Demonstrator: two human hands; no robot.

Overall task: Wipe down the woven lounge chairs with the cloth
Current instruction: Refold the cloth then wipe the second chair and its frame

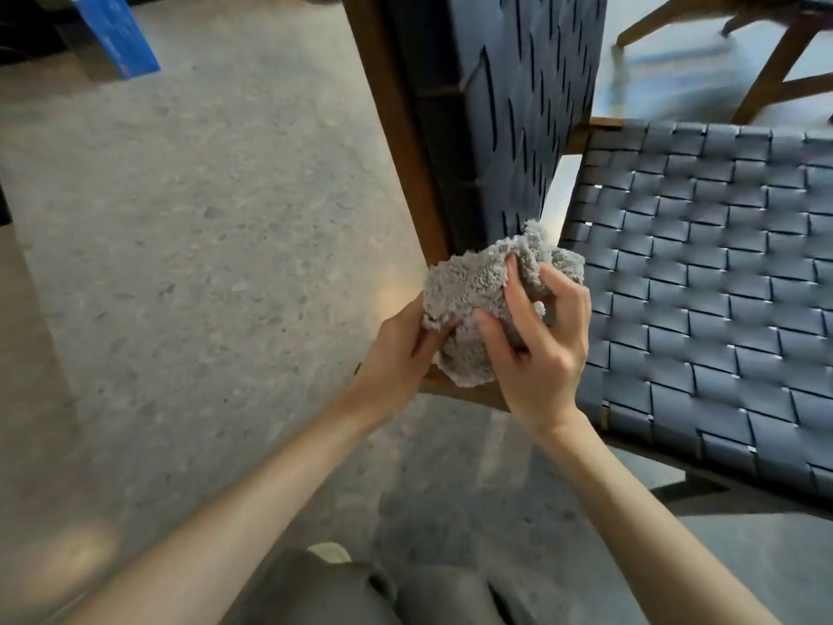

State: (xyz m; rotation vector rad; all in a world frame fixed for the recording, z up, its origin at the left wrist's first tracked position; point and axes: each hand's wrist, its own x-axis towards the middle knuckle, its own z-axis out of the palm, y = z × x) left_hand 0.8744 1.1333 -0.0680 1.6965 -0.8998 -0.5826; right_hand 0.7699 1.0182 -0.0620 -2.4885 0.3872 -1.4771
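Cloth [469,309] covers fingertips of left hand [399,354]; right hand [541,349] grips it.

We log speckled grey concrete floor [203,218]; on it: woven chair [721,272] w/ wood frame, blue box [119,36] top-left, 2nd chair [775,60] top-right.

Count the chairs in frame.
2. A woven chair fills the right, seat and backrest showing; a second chair, blurred, only wooden legs visible, at top right. More may be out of frame.

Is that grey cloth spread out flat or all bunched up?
Bunched up: the cloth is a crumpled lump, gripped by the left hand and the right hand near the chair.
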